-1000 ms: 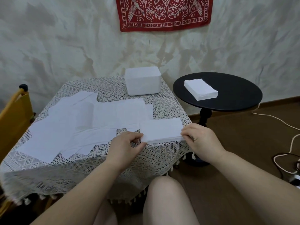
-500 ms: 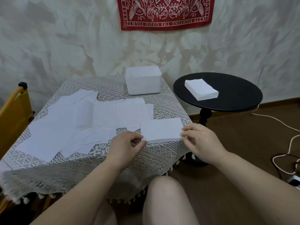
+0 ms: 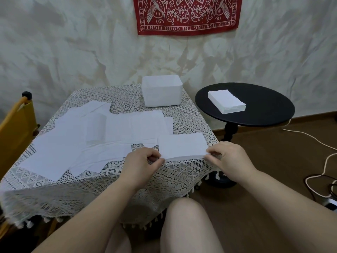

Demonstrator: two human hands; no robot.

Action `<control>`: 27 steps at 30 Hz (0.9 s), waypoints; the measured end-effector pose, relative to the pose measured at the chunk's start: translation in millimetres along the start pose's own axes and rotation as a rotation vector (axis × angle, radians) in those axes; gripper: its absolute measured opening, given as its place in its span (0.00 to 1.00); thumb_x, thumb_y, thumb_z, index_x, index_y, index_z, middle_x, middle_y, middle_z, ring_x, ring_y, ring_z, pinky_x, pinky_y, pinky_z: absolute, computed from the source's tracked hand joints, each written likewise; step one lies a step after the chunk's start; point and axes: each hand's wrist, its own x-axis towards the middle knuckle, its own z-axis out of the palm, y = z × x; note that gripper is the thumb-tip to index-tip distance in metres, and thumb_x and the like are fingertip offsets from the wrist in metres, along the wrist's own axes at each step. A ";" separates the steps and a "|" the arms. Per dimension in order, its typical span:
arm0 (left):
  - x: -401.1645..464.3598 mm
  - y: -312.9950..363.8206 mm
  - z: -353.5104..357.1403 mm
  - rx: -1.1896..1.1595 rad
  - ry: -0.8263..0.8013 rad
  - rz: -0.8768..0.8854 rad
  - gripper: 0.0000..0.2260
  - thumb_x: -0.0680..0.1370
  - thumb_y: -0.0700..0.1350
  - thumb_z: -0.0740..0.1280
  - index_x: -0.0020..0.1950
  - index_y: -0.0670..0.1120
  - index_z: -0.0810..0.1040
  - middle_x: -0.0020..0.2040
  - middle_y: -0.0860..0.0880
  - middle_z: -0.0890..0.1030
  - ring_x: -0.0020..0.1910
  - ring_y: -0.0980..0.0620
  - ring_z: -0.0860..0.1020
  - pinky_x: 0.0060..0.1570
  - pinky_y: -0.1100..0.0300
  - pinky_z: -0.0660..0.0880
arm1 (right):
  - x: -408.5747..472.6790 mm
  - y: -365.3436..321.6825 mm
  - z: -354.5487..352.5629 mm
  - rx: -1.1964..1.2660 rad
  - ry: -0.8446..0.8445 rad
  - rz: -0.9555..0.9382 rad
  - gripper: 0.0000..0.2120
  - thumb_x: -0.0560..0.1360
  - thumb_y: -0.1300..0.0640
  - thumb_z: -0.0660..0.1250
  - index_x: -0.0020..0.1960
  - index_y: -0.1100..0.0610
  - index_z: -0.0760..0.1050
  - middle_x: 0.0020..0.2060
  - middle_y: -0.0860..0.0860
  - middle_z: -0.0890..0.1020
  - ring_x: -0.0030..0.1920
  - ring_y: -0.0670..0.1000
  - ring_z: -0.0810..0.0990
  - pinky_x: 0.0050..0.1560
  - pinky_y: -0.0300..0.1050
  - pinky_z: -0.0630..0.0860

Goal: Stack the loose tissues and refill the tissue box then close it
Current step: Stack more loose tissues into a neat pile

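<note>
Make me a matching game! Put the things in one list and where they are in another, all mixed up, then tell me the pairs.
Things:
1. white box
2. small stack
3. thick stack
4. bandana

Places:
A. on the black table
B. on the wall
C. between both hands, at the lace table's near edge
D. at the far edge of the lace table

Pairs: 1-D, 2-C, 3-A, 4-B
</note>
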 end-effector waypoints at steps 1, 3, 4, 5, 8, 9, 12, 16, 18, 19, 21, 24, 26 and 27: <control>0.1 -0.3 -0.1 0.010 -0.006 0.008 0.05 0.71 0.47 0.74 0.40 0.54 0.79 0.37 0.58 0.79 0.39 0.63 0.77 0.44 0.64 0.73 | 1.0 0.0 -0.1 0.005 -0.010 0.007 0.04 0.72 0.52 0.72 0.44 0.52 0.82 0.39 0.46 0.81 0.44 0.49 0.77 0.46 0.45 0.73; 0.7 -1.6 -0.3 0.030 -0.011 0.022 0.04 0.71 0.47 0.74 0.40 0.54 0.79 0.39 0.57 0.79 0.40 0.62 0.76 0.44 0.64 0.72 | 1.9 0.2 -0.2 0.003 -0.029 0.012 0.04 0.72 0.52 0.71 0.43 0.52 0.82 0.39 0.45 0.80 0.45 0.48 0.77 0.46 0.43 0.72; 1.1 -2.4 -0.2 0.042 -0.010 0.035 0.04 0.71 0.48 0.74 0.41 0.53 0.79 0.40 0.56 0.79 0.41 0.61 0.76 0.44 0.64 0.72 | 2.0 0.5 -0.1 -0.001 -0.035 0.009 0.04 0.72 0.51 0.72 0.43 0.52 0.82 0.39 0.44 0.80 0.45 0.48 0.77 0.46 0.42 0.71; 1.5 -3.3 0.1 0.052 -0.008 0.054 0.04 0.71 0.48 0.74 0.43 0.53 0.80 0.42 0.56 0.78 0.41 0.61 0.76 0.44 0.66 0.71 | 1.7 1.1 0.0 -0.004 -0.033 0.002 0.05 0.72 0.51 0.72 0.43 0.52 0.82 0.38 0.44 0.79 0.44 0.48 0.76 0.45 0.42 0.71; 2.3 -5.6 0.9 0.043 0.000 0.084 0.07 0.71 0.49 0.73 0.48 0.52 0.82 0.47 0.57 0.77 0.43 0.63 0.75 0.45 0.76 0.66 | 0.1 2.0 1.3 0.001 0.016 -0.019 0.04 0.71 0.51 0.73 0.41 0.52 0.83 0.39 0.44 0.78 0.43 0.47 0.76 0.44 0.42 0.72; 2.8 -6.2 1.0 0.042 -0.004 0.080 0.08 0.72 0.49 0.73 0.50 0.52 0.83 0.48 0.57 0.77 0.44 0.64 0.75 0.46 0.76 0.65 | -0.5 2.2 2.0 0.011 0.034 -0.020 0.04 0.70 0.52 0.74 0.41 0.52 0.83 0.40 0.45 0.78 0.43 0.46 0.76 0.44 0.42 0.72; 3.4 -7.5 1.2 0.083 -0.033 0.076 0.07 0.74 0.49 0.71 0.51 0.52 0.83 0.52 0.56 0.78 0.49 0.60 0.75 0.51 0.68 0.67 | -2.3 2.7 4.5 0.003 0.058 -0.047 0.03 0.69 0.56 0.76 0.41 0.54 0.83 0.43 0.46 0.79 0.44 0.47 0.76 0.44 0.41 0.73; 3.1 -7.1 0.7 0.091 -0.041 0.080 0.06 0.74 0.49 0.70 0.49 0.52 0.83 0.52 0.56 0.78 0.52 0.58 0.75 0.54 0.64 0.68 | -2.8 1.8 5.9 -0.019 0.058 -0.092 0.05 0.67 0.59 0.77 0.38 0.54 0.82 0.40 0.47 0.81 0.41 0.52 0.78 0.40 0.48 0.78; 3.5 -5.9 1.1 0.082 -0.039 0.076 0.06 0.75 0.50 0.69 0.48 0.52 0.84 0.51 0.56 0.78 0.51 0.58 0.75 0.54 0.63 0.69 | -1.6 1.1 5.3 -0.044 0.056 -0.104 0.05 0.67 0.59 0.77 0.38 0.54 0.81 0.39 0.47 0.81 0.41 0.52 0.78 0.39 0.46 0.77; 4.0 -5.5 1.4 0.083 -0.038 0.077 0.06 0.75 0.50 0.69 0.48 0.51 0.84 0.50 0.56 0.78 0.51 0.58 0.75 0.53 0.63 0.69 | -0.8 0.2 4.5 -0.056 0.059 -0.110 0.04 0.67 0.58 0.77 0.37 0.54 0.82 0.39 0.47 0.81 0.41 0.52 0.78 0.38 0.45 0.77; 4.4 -5.4 1.6 0.098 -0.035 0.083 0.06 0.76 0.48 0.68 0.48 0.51 0.84 0.50 0.56 0.79 0.50 0.58 0.75 0.52 0.63 0.69 | -0.1 -2.7 3.0 -0.066 0.078 -0.116 0.04 0.67 0.57 0.76 0.36 0.54 0.82 0.40 0.46 0.81 0.42 0.50 0.77 0.39 0.42 0.74; 4.3 -6.0 1.8 0.111 -0.037 0.084 0.05 0.75 0.47 0.69 0.48 0.51 0.84 0.50 0.55 0.79 0.50 0.58 0.75 0.52 0.64 0.69 | 0.3 -6.9 2.2 -0.074 0.041 -0.116 0.03 0.69 0.56 0.74 0.37 0.53 0.81 0.39 0.45 0.82 0.42 0.50 0.78 0.39 0.42 0.75; 4.0 -5.7 1.7 0.104 -0.036 0.080 0.05 0.75 0.46 0.70 0.48 0.51 0.84 0.50 0.55 0.79 0.50 0.58 0.76 0.52 0.65 0.69 | 1.2 -8.1 1.9 -0.079 -0.010 -0.094 0.03 0.71 0.55 0.72 0.38 0.52 0.81 0.38 0.45 0.81 0.43 0.50 0.78 0.41 0.43 0.76; 4.0 -5.2 1.4 0.100 -0.037 0.078 0.04 0.75 0.46 0.70 0.48 0.51 0.84 0.50 0.55 0.79 0.50 0.58 0.76 0.53 0.64 0.69 | 2.3 -8.6 1.4 -0.087 -0.016 -0.088 0.04 0.71 0.55 0.71 0.38 0.52 0.81 0.38 0.45 0.81 0.42 0.50 0.77 0.41 0.42 0.75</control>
